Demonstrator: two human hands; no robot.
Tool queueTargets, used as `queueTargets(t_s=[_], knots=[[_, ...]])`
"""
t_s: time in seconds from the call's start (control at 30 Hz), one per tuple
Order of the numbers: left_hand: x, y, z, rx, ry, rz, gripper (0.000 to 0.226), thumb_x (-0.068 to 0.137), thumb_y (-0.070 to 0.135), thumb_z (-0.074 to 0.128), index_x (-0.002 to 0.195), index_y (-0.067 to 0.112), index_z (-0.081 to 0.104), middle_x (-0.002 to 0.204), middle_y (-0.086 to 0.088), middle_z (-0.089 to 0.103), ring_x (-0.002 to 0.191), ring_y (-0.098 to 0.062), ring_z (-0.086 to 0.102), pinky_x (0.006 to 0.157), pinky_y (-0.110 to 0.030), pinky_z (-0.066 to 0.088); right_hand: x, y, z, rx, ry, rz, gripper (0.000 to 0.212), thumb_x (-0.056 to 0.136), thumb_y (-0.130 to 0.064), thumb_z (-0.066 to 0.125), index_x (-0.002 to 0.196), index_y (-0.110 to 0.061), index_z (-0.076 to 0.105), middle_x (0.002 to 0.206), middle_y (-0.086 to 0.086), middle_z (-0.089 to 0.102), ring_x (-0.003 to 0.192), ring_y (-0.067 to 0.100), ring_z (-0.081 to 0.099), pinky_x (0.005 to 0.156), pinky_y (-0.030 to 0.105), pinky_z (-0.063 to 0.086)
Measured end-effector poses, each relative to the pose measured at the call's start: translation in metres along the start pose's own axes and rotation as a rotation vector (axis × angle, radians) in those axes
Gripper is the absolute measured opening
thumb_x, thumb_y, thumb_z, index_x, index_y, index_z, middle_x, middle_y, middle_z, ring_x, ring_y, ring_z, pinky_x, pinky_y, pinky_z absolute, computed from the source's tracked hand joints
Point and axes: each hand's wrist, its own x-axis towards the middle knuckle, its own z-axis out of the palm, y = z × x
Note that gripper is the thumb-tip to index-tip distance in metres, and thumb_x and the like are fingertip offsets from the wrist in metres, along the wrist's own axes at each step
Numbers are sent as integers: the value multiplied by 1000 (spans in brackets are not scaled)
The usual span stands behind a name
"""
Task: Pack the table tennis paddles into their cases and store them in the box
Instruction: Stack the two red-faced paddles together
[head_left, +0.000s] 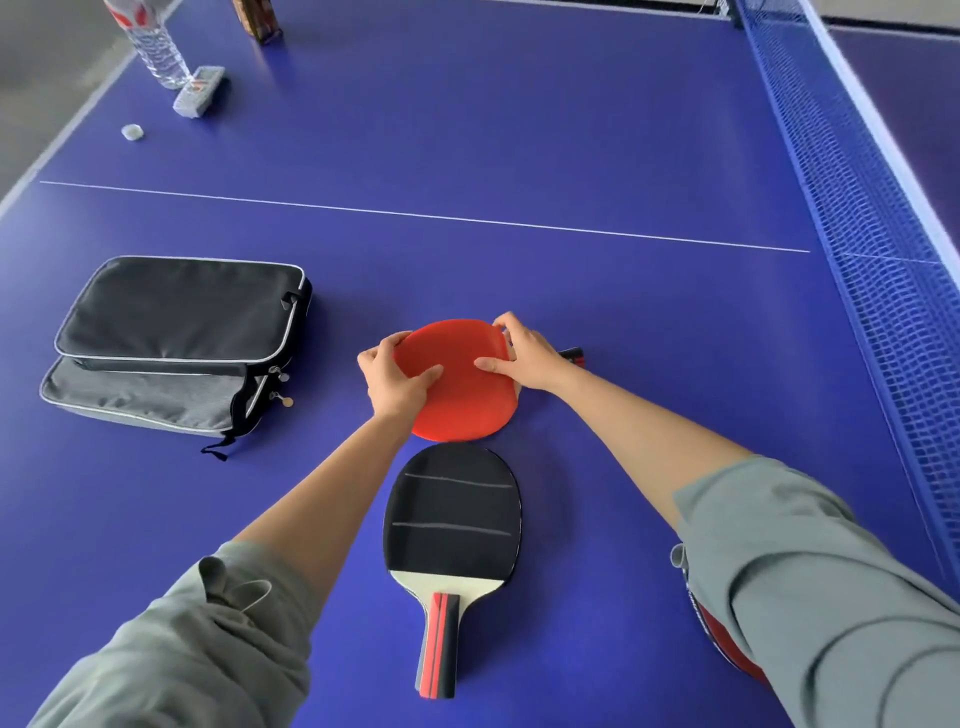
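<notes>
A red-faced paddle (460, 400) lies flat on the blue table, its handle tip (573, 356) poking out to the right. My left hand (395, 382) grips the blade's left edge, thumb on the red rubber. My right hand (524, 353) holds the blade's upper right edge near the handle. Just in front of it lies a black-faced paddle (452, 519), handle pointing toward me. Two paddle cases sit stacked at the left: a black one (176, 312) on a grey one (140, 400), zippers facing right. A red and black object (722, 639) is partly hidden under my right sleeve.
The blue net (857, 218) runs along the right side. At the far left edge stand a water bottle (158, 47), a grey remote-like block (200, 91) and a small white cap (133, 132). A brown object (257, 21) stands at the top edge.
</notes>
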Motion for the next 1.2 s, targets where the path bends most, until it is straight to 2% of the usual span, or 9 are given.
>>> queueTargets(t_s=[0.1,0.2,0.37,0.5,0.6,0.77,0.9,1.0,1.2], knots=[[-23,16,0,8,-53,116,54,74,12,75,122,25,53,125,-2,38,102,-13,46,93,-31,42,-35,-3,-14,85,83,-5,58,84,-40,67,126,-14,38,104,3,61,95,21,55,78,35,45],[-50,39,9,74,-91,238,66,75,14,76,133,20,45,130,-6,38,113,-19,46,101,-35,39,-82,5,-35,100,226,19,56,85,-41,65,125,-13,38,81,-12,51,85,20,52,77,40,46],[-127,30,51,192,-99,216,74,79,15,73,141,8,33,136,-17,35,121,-33,44,103,-46,37,-167,57,-67,183,504,267,50,86,-43,63,119,-13,39,117,4,60,106,29,57,86,49,49],[-197,-12,101,490,-437,403,53,87,21,64,135,12,45,133,-13,41,119,-32,42,99,-39,37,-221,97,-80,257,600,404,49,86,-40,63,116,-10,39,120,8,59,111,32,56,92,54,46],[-231,-31,139,603,-628,519,55,88,29,62,138,17,43,136,-7,38,121,-29,39,99,-40,38,-247,114,-79,230,634,454,48,86,-40,63,115,-10,40,120,9,60,111,32,56,92,51,45],[-256,-33,179,555,-600,371,65,79,41,70,135,18,44,131,-7,40,122,-28,35,99,-41,39,-266,132,-72,256,660,491,47,85,-43,62,113,-12,40,118,6,61,108,30,58,91,50,47],[-278,-32,200,544,-477,249,86,67,49,78,137,18,38,127,-4,40,120,-25,35,99,-40,41,-275,143,-69,318,706,507,46,86,-43,61,113,-12,40,115,2,61,105,28,60,92,50,47],[-289,-34,211,532,-425,140,95,65,40,82,142,20,30,129,-5,34,121,-26,33,103,-36,35,-281,148,-72,355,751,521,47,87,-43,60,115,-12,39,117,3,61,107,28,59,94,51,46],[-285,-16,223,470,-393,-143,83,59,24,85,129,27,41,130,-3,31,122,-22,30,104,-31,33,-286,153,-81,394,788,528,45,88,-42,59,115,-12,39,118,4,59,109,29,58,94,53,46]])
